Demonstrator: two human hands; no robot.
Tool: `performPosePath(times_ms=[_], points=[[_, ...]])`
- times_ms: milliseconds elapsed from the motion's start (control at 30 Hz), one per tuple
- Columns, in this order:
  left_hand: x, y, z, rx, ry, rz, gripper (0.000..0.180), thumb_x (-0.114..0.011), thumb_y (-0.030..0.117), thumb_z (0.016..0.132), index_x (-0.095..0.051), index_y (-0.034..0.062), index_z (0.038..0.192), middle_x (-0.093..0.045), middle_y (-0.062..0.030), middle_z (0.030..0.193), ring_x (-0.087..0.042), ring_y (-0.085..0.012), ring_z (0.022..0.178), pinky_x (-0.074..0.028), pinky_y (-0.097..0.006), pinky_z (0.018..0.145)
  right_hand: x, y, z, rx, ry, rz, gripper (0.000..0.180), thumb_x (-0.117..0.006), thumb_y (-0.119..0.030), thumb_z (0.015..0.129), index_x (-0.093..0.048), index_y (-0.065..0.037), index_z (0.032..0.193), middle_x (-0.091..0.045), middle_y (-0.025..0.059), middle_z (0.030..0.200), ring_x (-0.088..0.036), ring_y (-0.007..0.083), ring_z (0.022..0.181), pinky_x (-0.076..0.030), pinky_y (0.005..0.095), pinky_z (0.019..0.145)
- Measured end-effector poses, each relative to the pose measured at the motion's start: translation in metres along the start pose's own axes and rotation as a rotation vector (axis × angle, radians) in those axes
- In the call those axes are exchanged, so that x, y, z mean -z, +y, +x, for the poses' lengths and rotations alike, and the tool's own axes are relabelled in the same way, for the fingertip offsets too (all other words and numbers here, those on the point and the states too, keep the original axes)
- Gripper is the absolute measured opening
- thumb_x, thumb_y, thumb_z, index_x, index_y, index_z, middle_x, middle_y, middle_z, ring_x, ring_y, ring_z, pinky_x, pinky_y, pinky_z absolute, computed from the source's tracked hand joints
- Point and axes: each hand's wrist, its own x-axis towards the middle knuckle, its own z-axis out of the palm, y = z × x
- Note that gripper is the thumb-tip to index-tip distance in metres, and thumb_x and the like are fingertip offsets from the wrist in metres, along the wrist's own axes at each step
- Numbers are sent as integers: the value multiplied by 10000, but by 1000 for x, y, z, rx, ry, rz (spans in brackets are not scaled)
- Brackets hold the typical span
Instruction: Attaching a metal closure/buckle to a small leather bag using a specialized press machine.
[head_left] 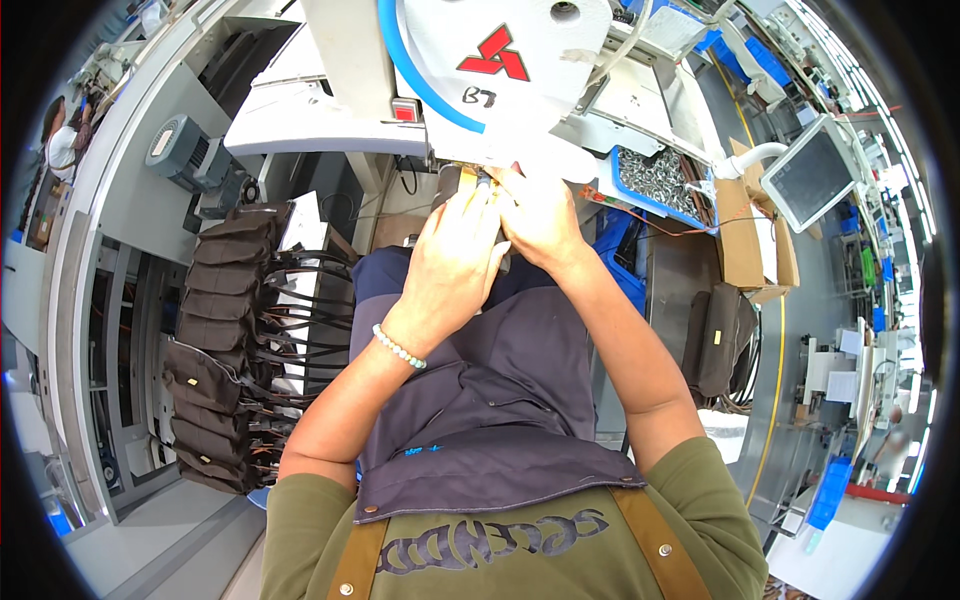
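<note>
Both hands meet under the front of a white industrial machine head (500, 75), which looks like a sewing machine. My left hand (455, 250), with a beaded bracelet at its wrist, is closed, its fingers close together and pointing forward. Beside it my right hand (540, 215) is closed too, thumb and fingers bent in at the same spot. A small dark piece (449, 186) with yellow next to it shows past the left fingers. What the fingertips hold is mostly hidden by the hands and washed out by glare.
A blue tray of small metal parts (655, 180) stands right of the machine. Beyond it are a cardboard box (745, 235) and a screen on an arm (812, 172). Stacked dark fabric pieces with black cords (215, 340) lie at left; more dark pieces (718, 340) hang at right.
</note>
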Motion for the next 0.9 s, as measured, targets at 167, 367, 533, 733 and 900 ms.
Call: performPosePath(times_ms=[167,367,533,733,900], points=[[1,0,-1,-9,-2,3,496,-707,112,835,-545,-71,1266,-584,-225,1266,-539,-388,1194,-436,-454,1017,2,-2,2,-32,-27,-7,325,-612,-136,848,-683,-4,1136,-708,165,1053,-685,319,957,-546,394,864],[0,1,-3,0,-24,-20,530,-716,114,822,-535,-64,1287,-578,-227,1277,-534,-376,1205,-430,-450,1023,2,-1,-1,-84,-25,-14,313,-607,-166,878,-690,-9,1135,-715,160,1060,-685,317,967,-540,405,881],[0,1,-4,-9,18,5,536,-725,114,815,-536,-66,1283,-580,-222,1268,-533,-368,1200,-428,-441,1025,-4,2,-6,-56,12,-45,289,-618,-161,877,-705,-18,1113,-716,163,1057,-674,325,979,-535,415,881],[5,5,-5,-1,-17,26,517,-727,119,822,-548,-79,1265,-590,-214,1230,-543,-360,1167,-442,-437,997,-13,5,-9,-124,70,50,272,-613,-144,881,-717,-43,1111,-713,160,1034,-656,335,979,-531,422,861],[12,2,-4,8,-57,37,503,-722,153,833,-562,-84,1247,-590,-212,1252,-537,-341,1194,-436,-423,1021,-16,10,-5,-71,89,63,282,-593,-81,860,-704,-37,1115,-608,200,1075,-613,360,937,-514,428,837]])
